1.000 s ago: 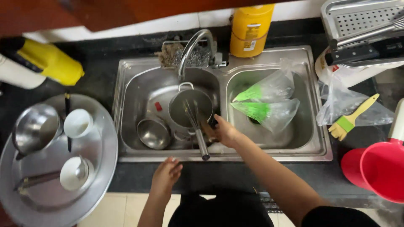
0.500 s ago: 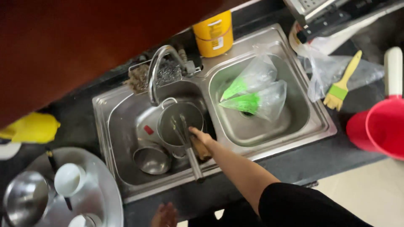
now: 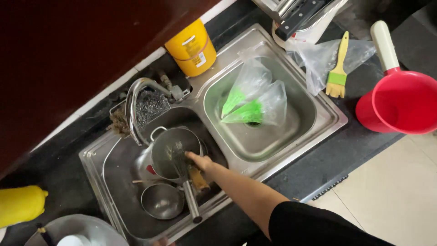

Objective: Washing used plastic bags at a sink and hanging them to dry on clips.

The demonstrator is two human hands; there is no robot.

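My right hand (image 3: pixel 199 161) reaches into the left basin of a steel double sink (image 3: pixel 273 155). Its fingers rest at the rim of a steel saucepan (image 3: pixel 165 148) under the tap (image 3: pixel 133 107), and seem closed on a dark wiry scrubber (image 3: pixel 178 158) inside the pan. The pan's long handle (image 3: pixel 191 205) points toward me. A brownish piece (image 3: pixel 198 178) lies just below the hand. A small steel bowl (image 3: pixel 162 200) sits beside the pan. My left hand is out of the picture.
Clear plastic bags with green inside (image 3: pixel 250 98) lie in the right basin. Behind the sink stand a yellow tub (image 3: pixel 193 48) and a scrubber rack (image 3: pixel 150 105). A red jug (image 3: pixel 400 100) and yellow brush (image 3: pixel 337 73) are right; a steel tray (image 3: pixel 79 225) is bottom left.
The view has swung and tilted, with a dark cabinet now filling the upper left. My right hand moved from the pan's handle to its rim. My left hand dropped out of view.
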